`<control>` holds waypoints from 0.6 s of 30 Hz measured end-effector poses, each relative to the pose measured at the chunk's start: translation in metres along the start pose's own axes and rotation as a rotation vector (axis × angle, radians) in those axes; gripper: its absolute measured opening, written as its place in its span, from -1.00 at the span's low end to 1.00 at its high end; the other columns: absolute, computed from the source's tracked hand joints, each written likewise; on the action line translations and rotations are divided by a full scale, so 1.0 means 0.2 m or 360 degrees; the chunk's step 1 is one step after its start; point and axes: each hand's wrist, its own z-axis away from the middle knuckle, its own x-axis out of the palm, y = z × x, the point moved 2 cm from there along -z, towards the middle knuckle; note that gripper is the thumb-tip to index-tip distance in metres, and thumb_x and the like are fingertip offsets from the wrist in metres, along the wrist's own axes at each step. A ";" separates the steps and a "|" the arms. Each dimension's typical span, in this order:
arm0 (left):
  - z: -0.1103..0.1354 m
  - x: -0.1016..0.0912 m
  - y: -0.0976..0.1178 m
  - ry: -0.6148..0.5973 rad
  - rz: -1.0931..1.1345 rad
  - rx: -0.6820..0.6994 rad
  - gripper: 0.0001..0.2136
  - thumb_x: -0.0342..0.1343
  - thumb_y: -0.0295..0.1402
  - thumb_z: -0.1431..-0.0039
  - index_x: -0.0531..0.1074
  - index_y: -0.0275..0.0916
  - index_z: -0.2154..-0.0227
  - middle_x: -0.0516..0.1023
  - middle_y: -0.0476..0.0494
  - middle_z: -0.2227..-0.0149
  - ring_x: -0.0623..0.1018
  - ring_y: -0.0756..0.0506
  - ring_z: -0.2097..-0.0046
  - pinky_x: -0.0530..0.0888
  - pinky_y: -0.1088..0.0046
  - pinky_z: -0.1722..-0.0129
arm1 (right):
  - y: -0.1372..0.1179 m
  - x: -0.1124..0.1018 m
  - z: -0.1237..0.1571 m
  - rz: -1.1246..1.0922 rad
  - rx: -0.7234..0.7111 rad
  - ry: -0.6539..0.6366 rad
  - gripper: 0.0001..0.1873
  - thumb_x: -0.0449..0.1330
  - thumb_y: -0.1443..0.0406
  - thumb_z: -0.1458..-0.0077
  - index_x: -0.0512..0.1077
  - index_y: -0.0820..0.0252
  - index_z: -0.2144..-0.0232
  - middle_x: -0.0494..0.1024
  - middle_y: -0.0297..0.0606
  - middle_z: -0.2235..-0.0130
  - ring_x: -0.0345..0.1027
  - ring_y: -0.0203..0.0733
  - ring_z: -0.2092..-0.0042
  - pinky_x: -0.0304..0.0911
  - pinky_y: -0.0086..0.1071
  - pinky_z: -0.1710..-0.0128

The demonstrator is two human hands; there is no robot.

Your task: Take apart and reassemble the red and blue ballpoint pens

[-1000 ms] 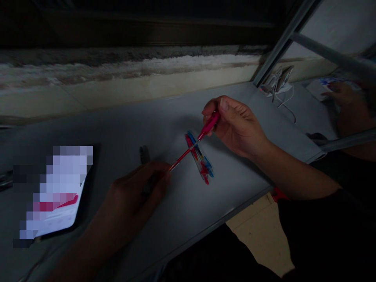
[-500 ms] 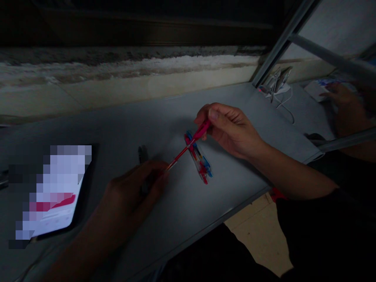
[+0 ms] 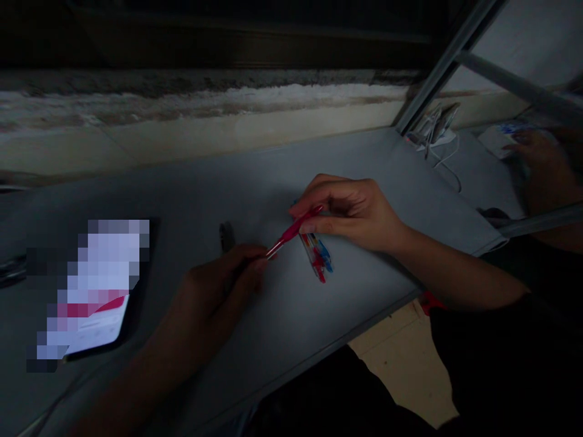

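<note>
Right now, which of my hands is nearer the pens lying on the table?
Right: your right hand is above the upper end of the pens; your left hand is farther off, to their left.

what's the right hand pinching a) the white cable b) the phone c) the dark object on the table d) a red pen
d, the right hand pinches the red pen between thumb and fingers, close to the pile of pens.

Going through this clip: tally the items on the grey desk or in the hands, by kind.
Red pen, in the right hand: 1
Cluster of red and blue pens, individual pens uncountable: 1
Smartphone: 1
Small dark object: 1
Total: 4
</note>
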 end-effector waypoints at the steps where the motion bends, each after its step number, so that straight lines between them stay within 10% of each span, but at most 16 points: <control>1: 0.00 0.00 0.00 -0.0011 0.0023 -0.0001 -0.73 -0.03 -0.20 -0.45 0.49 -0.23 0.23 0.51 0.07 0.50 0.50 0.05 0.52 0.38 0.61 0.52 | 0.00 0.01 0.00 0.0012 0.0002 -0.0002 -0.79 0.43 0.29 -0.13 0.62 0.27 0.18 0.61 -0.23 0.18 0.50 -0.32 0.19 0.40 -0.46 0.18; 8: 0.00 0.00 -0.03 0.0066 -0.0013 -0.0001 -0.74 0.06 -0.18 -0.40 0.58 -0.20 0.10 0.66 0.01 0.37 0.62 0.00 0.41 0.47 0.60 0.45 | -0.01 0.04 0.04 0.0121 0.0361 -0.0053 -0.70 0.31 0.15 -0.26 0.56 0.31 0.15 0.43 -0.45 0.54 0.32 -0.42 0.50 0.19 -0.52 0.46; 13: 0.00 -0.02 -0.03 0.0219 -0.0138 -0.0010 -0.71 0.05 -0.19 -0.39 0.60 -0.19 0.06 0.67 0.01 0.38 0.61 -0.01 0.43 0.53 0.56 0.39 | -0.05 -0.01 0.02 0.0130 0.0251 -0.0220 -0.44 0.42 0.16 -0.14 0.40 0.30 -0.10 0.54 -0.34 0.29 0.42 -0.37 0.34 0.26 -0.50 0.33; 18: 0.00 -0.02 -0.04 0.0240 -0.0152 -0.0016 -0.72 0.07 -0.18 -0.37 0.63 -0.15 0.09 0.69 0.00 0.36 0.63 -0.03 0.42 0.53 0.54 0.41 | -0.04 -0.02 0.02 0.0353 0.0470 -0.0333 -0.58 0.18 0.08 -0.36 0.48 0.28 0.44 0.46 -0.39 0.53 0.28 -0.43 0.50 0.13 -0.51 0.45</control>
